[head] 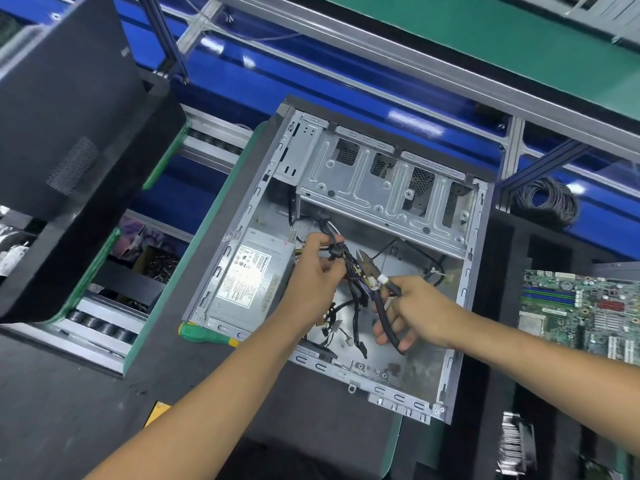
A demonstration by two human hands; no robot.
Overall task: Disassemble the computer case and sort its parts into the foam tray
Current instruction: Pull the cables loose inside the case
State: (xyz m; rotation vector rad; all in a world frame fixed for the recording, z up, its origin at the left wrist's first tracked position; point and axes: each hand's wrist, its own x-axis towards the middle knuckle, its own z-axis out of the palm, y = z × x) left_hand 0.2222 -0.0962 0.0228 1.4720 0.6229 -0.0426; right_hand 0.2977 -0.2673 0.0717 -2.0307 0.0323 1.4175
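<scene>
My left hand (317, 268) pinches the bundle of black wires (341, 258) above the open grey metal computer case (460, 306), my right hand (412, 303) wraps the black-handled cutters (375, 282), so I should snip 1 tie, sparing wires.

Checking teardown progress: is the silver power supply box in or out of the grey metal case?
In: the silver power supply box sits inside the grey metal case.

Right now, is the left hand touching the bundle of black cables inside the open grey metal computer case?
Touching. The head view shows the left hand closed around the bundle of black cables, lifting it above the floor of the open grey metal computer case.
</scene>
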